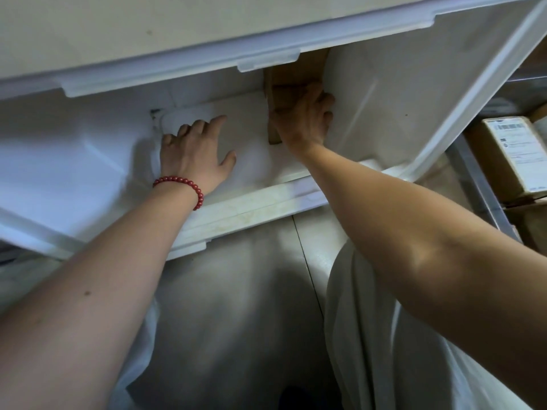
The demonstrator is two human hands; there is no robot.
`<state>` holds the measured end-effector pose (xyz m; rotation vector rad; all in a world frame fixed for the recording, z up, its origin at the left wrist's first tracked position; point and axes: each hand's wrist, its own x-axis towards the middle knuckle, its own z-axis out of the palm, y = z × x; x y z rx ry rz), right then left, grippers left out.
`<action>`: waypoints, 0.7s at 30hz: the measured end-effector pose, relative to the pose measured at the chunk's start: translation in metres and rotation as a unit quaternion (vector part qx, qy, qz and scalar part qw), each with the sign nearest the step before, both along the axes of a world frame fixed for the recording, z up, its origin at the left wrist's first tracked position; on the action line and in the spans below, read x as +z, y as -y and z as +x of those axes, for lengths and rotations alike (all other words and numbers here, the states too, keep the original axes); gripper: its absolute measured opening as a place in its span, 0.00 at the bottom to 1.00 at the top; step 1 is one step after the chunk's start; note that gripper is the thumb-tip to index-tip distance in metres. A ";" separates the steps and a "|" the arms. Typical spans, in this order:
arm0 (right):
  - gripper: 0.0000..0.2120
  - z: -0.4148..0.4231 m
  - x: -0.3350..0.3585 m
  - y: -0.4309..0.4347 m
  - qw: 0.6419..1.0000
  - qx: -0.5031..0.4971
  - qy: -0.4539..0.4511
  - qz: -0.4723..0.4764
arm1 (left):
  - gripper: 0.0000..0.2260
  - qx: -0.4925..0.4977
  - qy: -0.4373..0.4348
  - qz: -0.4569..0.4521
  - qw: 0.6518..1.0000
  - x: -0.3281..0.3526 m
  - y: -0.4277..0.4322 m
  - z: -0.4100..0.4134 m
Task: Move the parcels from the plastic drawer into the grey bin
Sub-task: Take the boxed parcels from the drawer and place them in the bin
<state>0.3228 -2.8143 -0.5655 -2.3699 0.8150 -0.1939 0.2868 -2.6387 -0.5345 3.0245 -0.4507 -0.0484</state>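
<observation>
The white plastic drawer [254, 208] is pulled out in front of me, and both my arms reach into it. My left hand [196, 149], with a red bead bracelet at the wrist, lies spread flat on a white flat parcel [251, 128] on the drawer floor. A brown cardboard parcel [293, 75] stands on edge further right, its top hidden under the cabinet edge. My right hand [305, 113] grips this brown parcel, fingers curled round its side. The grey bin is not in view.
The closed drawer front above [148, 39] overhangs the open drawer. At the right, a metal shelf [485, 196] carries a cardboard box with a shipping label [515, 155]. Below the drawer lies grey tiled floor [236, 291], and white clothing [370, 335] hangs beside my right arm.
</observation>
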 end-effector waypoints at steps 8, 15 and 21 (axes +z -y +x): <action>0.40 -0.033 0.025 0.001 0.993 0.116 0.005 0.036 | 0.29 -0.005 0.000 0.002 1.000 0.022 0.008 -0.015; 0.46 -0.078 0.063 -0.006 0.967 0.053 0.003 0.248 | 0.31 0.044 0.011 -0.011 0.999 0.062 -0.012 -0.047; 0.42 -0.132 0.103 -0.008 0.943 0.071 0.063 0.320 | 0.31 0.087 0.026 -0.002 0.996 0.092 -0.038 -0.099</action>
